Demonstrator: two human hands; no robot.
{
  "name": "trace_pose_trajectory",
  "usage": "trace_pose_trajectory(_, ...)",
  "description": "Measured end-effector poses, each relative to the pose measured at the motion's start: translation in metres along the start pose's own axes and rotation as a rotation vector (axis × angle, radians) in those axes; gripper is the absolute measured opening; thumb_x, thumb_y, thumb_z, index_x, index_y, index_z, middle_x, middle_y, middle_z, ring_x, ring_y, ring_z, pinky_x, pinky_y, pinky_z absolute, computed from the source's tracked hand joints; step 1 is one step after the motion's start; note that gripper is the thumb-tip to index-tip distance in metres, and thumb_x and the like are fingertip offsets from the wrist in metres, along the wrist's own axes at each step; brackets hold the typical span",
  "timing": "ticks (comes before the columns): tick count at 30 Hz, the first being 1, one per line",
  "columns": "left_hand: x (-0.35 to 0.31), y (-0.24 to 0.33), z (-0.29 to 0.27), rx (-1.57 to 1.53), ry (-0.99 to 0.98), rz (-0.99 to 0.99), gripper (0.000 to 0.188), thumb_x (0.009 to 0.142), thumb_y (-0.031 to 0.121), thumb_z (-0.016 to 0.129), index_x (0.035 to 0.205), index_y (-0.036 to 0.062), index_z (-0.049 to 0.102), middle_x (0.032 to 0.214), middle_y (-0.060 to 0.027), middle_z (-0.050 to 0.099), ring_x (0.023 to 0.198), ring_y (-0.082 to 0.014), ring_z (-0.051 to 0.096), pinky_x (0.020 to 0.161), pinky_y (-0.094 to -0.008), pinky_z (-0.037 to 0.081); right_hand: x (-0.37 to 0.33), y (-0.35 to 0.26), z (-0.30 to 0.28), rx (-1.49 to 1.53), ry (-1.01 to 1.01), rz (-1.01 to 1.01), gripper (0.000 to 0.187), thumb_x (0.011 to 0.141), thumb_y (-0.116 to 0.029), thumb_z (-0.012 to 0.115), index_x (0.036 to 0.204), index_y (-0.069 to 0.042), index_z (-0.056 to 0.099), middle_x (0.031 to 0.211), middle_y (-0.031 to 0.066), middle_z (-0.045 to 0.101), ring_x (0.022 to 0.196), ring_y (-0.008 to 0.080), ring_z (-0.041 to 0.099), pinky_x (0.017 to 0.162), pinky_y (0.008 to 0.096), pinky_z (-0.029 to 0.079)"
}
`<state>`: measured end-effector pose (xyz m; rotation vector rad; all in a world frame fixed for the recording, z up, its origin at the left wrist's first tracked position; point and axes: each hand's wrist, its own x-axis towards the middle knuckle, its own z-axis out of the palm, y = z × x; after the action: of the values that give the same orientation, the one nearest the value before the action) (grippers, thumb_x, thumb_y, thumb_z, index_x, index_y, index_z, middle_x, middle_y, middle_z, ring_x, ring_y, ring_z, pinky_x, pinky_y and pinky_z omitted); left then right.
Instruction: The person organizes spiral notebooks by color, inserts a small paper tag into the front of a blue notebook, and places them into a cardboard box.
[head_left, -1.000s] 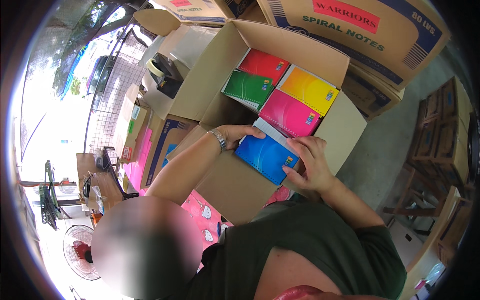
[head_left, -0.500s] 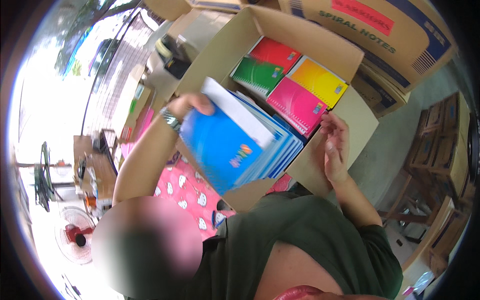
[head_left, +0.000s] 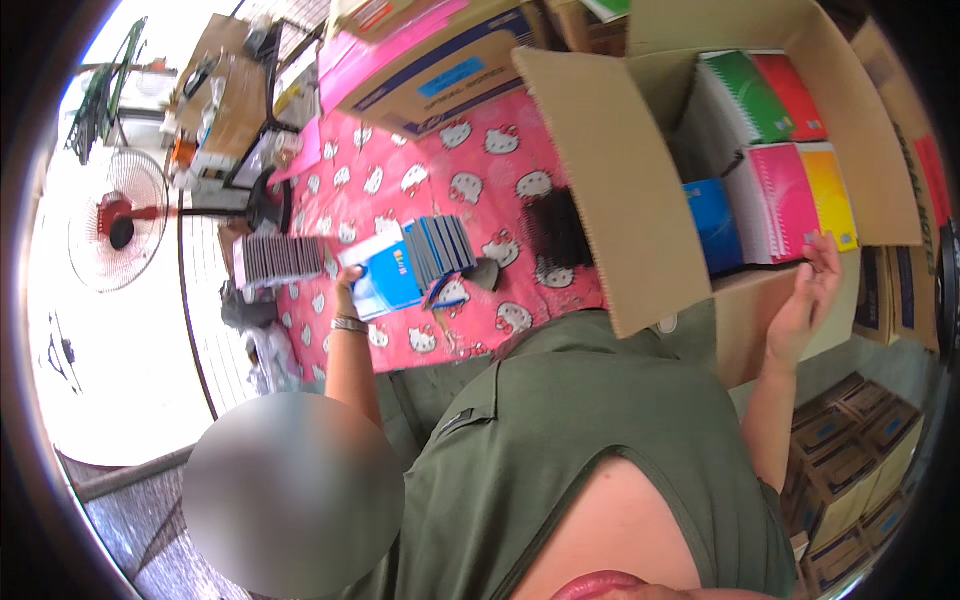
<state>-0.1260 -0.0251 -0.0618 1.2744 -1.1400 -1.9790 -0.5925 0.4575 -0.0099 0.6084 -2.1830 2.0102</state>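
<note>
Blue notebooks (head_left: 395, 280) out on pink cloth (head_left: 400, 150), edge apparently pinched by left hand (head_left: 349, 280); green stack (head_left: 748, 100), red stack (head_left: 790, 95), pink stack (head_left: 784, 200), yellow stack (head_left: 828, 190) and lower blue stack (head_left: 713, 228) remain in carton (head_left: 612, 190), right hand (head_left: 805, 295) alongside, empty, fingers loosely spread.

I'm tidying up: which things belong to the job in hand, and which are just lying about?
In the job:
- blue notebooks at the left hand
- open box
- coloured notebooks inside it
- pink cloth

Probably just around:
- standing fan
- box with blue label
</note>
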Motion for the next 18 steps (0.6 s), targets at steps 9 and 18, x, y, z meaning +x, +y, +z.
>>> trace_pose_trajectory(9,-0.075,-0.114,-0.110,0.082,0.143,-0.521,0.065,0.066,0.027,0.073,0.124,0.0007,0.057,0.111,-0.0143,0.067,0.097,-0.0325,0.065,0.089,-0.0493,0.054,0.006,0.001,0.005,-0.133,-0.013,0.030,0.042,0.099,-0.013,0.052,0.138,0.002,0.047,0.132,0.0124,0.054,0.114,0.0197,0.048,0.104,0.0344,0.036)
trace_pose_trajectory(18,-0.029,-0.132,-0.122,0.115,0.022,-0.696,0.061,0.071,0.022,0.073,0.126,0.0043,0.057,0.116,-0.0112,0.065,0.102,-0.0295,0.062,0.090,-0.0479,0.051,0.009,0.004,0.000,-0.221,-0.093,0.034,0.042,0.099,-0.013,0.053,0.138,0.000,0.047,0.133,0.0108,0.053,0.118,0.0194,0.048,0.106,0.0331,0.034)
